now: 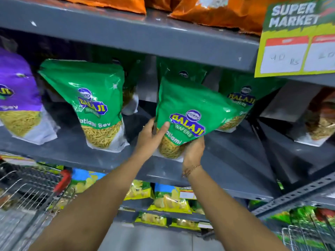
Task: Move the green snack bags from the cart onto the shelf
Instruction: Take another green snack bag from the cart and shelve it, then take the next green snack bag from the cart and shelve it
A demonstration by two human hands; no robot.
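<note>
A green snack bag (pixel 184 109) stands tilted at the front of the grey shelf (pixel 226 160), held from both sides. My left hand (pixel 151 136) grips its lower left edge with the thumb across the front. My right hand (pixel 193 151) cups its bottom right corner from underneath. Another green bag (pixel 87 98) stands to the left on the same shelf. A third green bag (pixel 243 98) leans behind and to the right of the held one. More green bags show dimly further back. The wire cart (pixel 27 189) with a red handle is at the lower left.
A purple bag (pixel 16 91) stands at the far left of the shelf. Orange bags (pixel 208 11) lie on the shelf above. A yellow-green price sign (pixel 293 38) hangs at the upper right. Yellow snack packs (pixel 168 200) fill lower shelves. A second wire basket (pixel 308 232) sits at the lower right.
</note>
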